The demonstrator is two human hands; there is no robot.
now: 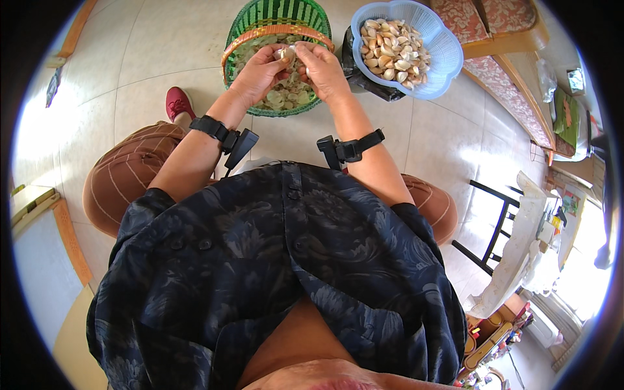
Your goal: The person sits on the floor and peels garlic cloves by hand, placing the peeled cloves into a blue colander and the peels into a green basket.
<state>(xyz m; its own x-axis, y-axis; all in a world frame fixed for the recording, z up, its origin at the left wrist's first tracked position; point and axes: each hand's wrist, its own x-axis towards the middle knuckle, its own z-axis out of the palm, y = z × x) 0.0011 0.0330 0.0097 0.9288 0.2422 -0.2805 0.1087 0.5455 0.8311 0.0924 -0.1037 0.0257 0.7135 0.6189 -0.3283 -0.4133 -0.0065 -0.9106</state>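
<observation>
My left hand [261,73] and my right hand [321,68] meet over a green woven basket [236,41] with an orange-brown handle. The fingers of both hands hold a garlic piece [286,52] with papery skin between them. Another pale piece shows under my right hand's fingers. Inside the basket lie many greenish-white flakes [285,97] that look like garlic skins. To the right, a light blue plastic strainer basket [446,53] with a scalloped rim holds many unpeeled garlic cloves [395,48].
Black plastic [380,87] shows beneath the blue strainer basket. A wooden seat with pink floral cushions [512,19] stands at the upper right. A cloth-covered table [507,263] is at the right, near a black metal frame [495,229]. My red shoe [178,103] rests on the tiled floor.
</observation>
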